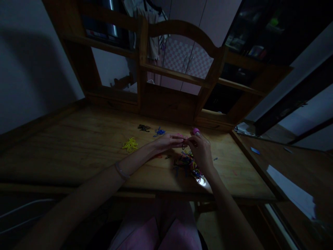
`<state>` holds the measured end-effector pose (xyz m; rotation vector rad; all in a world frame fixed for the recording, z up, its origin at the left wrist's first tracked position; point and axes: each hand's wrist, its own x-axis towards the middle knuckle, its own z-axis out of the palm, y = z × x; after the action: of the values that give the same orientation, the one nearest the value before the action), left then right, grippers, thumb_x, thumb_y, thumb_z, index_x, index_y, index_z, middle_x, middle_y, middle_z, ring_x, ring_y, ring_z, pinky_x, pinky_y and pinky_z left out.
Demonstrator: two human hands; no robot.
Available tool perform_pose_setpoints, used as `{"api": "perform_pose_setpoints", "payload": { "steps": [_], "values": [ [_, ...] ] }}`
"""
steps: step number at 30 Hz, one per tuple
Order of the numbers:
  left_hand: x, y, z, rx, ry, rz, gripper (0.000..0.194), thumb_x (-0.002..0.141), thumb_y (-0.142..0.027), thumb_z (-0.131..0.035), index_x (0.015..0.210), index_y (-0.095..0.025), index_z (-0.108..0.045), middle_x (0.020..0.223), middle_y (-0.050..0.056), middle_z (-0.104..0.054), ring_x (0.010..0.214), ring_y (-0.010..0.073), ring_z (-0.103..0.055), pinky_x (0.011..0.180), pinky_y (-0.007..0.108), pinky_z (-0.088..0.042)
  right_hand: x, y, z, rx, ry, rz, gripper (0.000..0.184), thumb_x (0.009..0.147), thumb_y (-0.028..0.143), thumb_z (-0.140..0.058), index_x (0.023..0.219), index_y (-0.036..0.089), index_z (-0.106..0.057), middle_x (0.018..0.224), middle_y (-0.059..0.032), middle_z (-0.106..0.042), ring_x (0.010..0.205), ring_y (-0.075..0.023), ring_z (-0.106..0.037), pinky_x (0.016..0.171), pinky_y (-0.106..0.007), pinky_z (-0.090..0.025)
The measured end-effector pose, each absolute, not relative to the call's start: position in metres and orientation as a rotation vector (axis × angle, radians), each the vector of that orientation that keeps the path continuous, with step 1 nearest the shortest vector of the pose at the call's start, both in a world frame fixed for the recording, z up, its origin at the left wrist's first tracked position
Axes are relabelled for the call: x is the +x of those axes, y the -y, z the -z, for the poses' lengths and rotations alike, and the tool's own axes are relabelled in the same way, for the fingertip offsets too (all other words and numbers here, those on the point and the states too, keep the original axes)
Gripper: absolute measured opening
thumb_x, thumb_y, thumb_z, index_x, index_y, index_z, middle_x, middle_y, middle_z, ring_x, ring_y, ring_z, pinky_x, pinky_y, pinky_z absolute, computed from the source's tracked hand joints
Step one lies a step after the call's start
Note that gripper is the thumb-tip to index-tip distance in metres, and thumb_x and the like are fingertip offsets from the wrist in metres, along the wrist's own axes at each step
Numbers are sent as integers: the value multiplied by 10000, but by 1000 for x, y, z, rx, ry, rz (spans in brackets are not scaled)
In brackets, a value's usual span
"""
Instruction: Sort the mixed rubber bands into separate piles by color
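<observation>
My left hand (170,141) is held above the table with its fingers stretched out to the right. My right hand (201,150) meets its fingertips, thumb and forefinger pinched together. At the pinch hangs a small dark loop, seemingly a paper clip (183,147); which fingers bear it is hard to see in the dim light. Below my right hand lies a mixed heap of coloured clips (188,161). Sorted heaps lie farther left: yellow clips (130,144), black clips (143,128) and blue clips (160,131). Pink clips (179,134) show partly behind my left hand.
A pink-topped object (196,131) stands behind my right hand. Bright light falls at the mixed heap's front edge. Wooden shelving (169,100) borders the back of the wooden table (85,139). White paper (292,191) lies on the surface at right.
</observation>
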<state>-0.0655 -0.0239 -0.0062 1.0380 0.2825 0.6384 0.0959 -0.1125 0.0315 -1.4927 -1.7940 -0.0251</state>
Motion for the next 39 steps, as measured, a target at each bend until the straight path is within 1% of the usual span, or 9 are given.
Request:
{"api": "perform_pose_setpoints", "payload": {
  "steps": [6,10,14,21,23,26,29,34,39],
  "values": [
    [-65,24,3,1062,-254,-642,319,730,-218,-774,1017,-92,-715,1073,145,-707,980,198,-672,1023,370,-437,105,111,-33,-1492,1808,-78,110,880,276,-592,872,207,-678,869,-48,-661,787,-195,-607,715,-299,-463],
    [-66,23,3,1069,-266,-647,301,713,-242,-790,969,-100,-722,1009,124,-717,898,183,-687,996,381,-449,108,114,-39,-1476,1817,-97,150,886,321,-589,887,203,-682,909,-68,-662,812,-202,-616,724,-302,-469],
    [-68,21,3,1084,-263,-644,296,717,-250,-786,964,-103,-718,1003,118,-705,878,185,-681,969,383,-456,111,114,-42,-1458,1816,-125,175,878,357,-600,883,200,-676,937,-78,-664,826,-208,-622,711,-301,-473],
    [-70,20,2,1074,-280,-612,259,725,-236,-772,947,-115,-712,935,90,-696,836,149,-662,895,339,-473,109,115,-43,-1443,1834,-90,141,887,317,-581,878,204,-665,978,-76,-657,866,-206,-615,742,-310,-467],
    [-71,20,3,1074,-285,-617,273,721,-231,-775,959,-114,-710,937,91,-695,828,140,-658,887,329,-473,108,117,-47,-1431,1836,-72,138,888,310,-579,876,201,-662,949,-75,-655,838,-200,-612,731,-305,-463],
    [-71,19,4,1087,-278,-615,319,720,-216,-776,1013,-112,-706,968,104,-698,862,136,-656,914,319,-458,107,120,-53,-1442,1824,-57,149,891,312,-572,881,193,-662,852,-58,-648,719,-178,-598,661,-289,-451],
    [-70,17,5,1109,-269,-624,323,732,-202,-768,1034,-104,-705,974,113,-706,899,141,-653,942,317,-444,112,121,-58,-1450,1793,-26,161,889,321,-577,899,192,-673,849,-56,-653,694,-173,-597,640,-286,-445],
    [-72,8,4,1010,-378,-838,267,719,-154,-772,973,-93,-715,962,102,-717,860,127,-658,940,297,-451,111,121,-56,-1464,1719,-14,174,874,345,-601,894,194,-686,881,-71,-667,733,-190,-609,664,-298,-459],
    [-86,-12,0,861,-401,-1144,254,715,-98,-753,964,-109,-704,932,73,-720,845,110,-661,919,257,-465,74,123,-39,-1417,1972,-276,111,866,264,-616,819,198,-692,794,-39,-665,714,-170,-607,660,-273,-447]
  ]
}}
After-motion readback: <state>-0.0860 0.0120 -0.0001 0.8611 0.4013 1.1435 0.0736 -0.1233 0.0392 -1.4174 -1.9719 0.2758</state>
